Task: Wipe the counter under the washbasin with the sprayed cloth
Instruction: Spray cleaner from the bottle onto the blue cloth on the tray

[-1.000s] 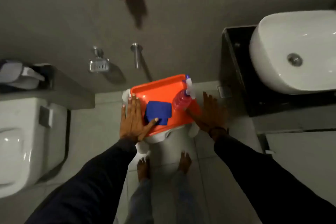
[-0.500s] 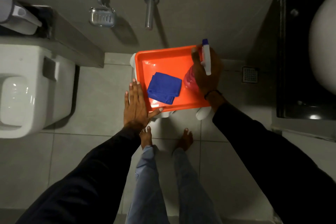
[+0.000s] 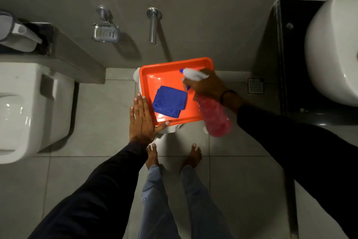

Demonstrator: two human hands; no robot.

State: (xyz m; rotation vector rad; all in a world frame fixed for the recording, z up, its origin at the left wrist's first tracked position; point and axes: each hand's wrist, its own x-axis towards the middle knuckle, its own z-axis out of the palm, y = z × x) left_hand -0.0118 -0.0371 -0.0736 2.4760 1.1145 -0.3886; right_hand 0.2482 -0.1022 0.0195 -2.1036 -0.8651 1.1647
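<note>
Lifted: one spray bottle (image 3: 216, 117) above one cloth (image 3: 170, 101), one tray (image 3: 147, 76).

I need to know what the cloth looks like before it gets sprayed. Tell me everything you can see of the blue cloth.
The blue cloth is a deep blue, soft-looking fabric, folded into a rough square with layered edges showing along its near side. It lies flat in the orange tray, near the middle. Neither hand touches it: the left hand rests at the tray's edge, the right hand holds the pink spray bottle beside it.
</note>
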